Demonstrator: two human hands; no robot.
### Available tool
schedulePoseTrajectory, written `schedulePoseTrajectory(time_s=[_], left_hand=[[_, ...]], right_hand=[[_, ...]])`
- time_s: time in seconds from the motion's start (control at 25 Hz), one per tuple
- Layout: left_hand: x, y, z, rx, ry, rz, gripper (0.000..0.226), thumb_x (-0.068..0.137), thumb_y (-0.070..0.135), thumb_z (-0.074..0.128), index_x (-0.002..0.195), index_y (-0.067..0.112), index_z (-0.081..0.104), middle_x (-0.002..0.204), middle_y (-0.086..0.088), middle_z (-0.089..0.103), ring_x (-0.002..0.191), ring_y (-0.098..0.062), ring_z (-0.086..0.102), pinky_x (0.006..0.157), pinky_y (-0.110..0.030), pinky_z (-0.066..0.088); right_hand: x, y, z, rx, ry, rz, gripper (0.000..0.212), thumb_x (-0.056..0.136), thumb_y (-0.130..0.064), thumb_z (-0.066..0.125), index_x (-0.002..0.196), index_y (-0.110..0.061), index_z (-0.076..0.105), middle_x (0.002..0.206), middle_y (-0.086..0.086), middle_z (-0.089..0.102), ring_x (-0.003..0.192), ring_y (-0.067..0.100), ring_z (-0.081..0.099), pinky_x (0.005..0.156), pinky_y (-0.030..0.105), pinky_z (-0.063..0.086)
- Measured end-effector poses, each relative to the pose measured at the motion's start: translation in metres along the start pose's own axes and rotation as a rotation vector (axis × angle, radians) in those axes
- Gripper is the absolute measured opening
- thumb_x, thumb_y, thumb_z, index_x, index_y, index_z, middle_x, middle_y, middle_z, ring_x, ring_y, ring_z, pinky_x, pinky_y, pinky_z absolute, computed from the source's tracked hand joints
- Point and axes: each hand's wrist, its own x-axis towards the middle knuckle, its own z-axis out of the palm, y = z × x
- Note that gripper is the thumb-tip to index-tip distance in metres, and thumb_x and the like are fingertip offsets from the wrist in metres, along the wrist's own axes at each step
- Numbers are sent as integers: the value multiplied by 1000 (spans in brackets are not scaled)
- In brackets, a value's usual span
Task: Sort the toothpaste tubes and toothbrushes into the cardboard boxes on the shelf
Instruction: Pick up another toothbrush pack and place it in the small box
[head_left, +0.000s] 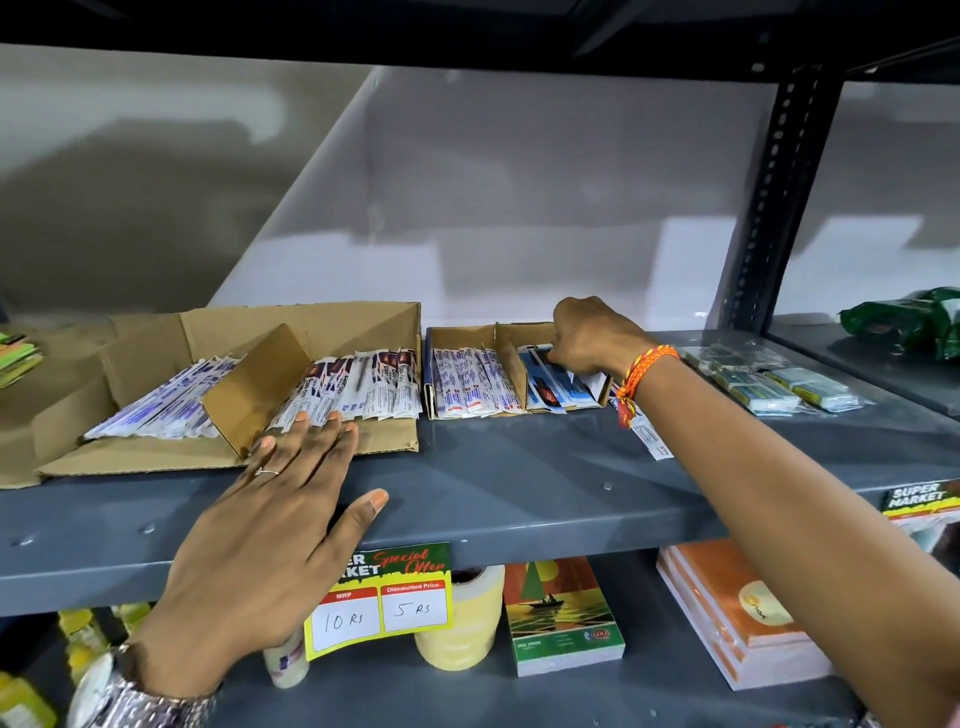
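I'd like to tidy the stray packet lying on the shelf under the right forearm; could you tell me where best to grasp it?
Take the loose packet by its near end, which points towards the shelf front edge and lies clear. It is long, thin and flat, so pinch its long sides from above. Its far end is hidden under the right wrist beside the small cardboard box.
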Motion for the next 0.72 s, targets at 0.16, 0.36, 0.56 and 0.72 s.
schedulePoseTrajectory(time_s=[0.16,0.36,0.56,0.72], left_hand=[[0,0,0,15,6,1,86,82,70,-10,156,26,-5,165,10,-3,149,-5,-14,120,-27,-7],[0,0,1,15,2,4,87,81,70,-11,156,26,-5,165,10,-3,149,-5,-15,121,-28,-6],[0,0,0,8,10,4,87,81,71,-9,156,27,-5,165,10,-4,149,-5,-14,118,-25,-10],[0,0,0,13,13,5,87,81,71,-10,156,27,-6,165,10,-5,148,-5,-14,118,-25,-10]], right_hand=[[1,4,-2,12,27,-16,24,88,-3,63,67,-9,52,72,7,56,58,18,51,42,23,31],[-5,3,2,-90,-59,-58,25,87,0,63,67,-10,52,73,8,55,59,19,52,44,21,32],[-12,-6,6,-194,-52,-97,20,84,9,58,74,-7,51,70,6,44,57,16,45,42,24,31],[-13,-11,7,-240,-14,-133,18,83,10,59,85,-6,51,72,5,40,62,19,48,50,25,38]])
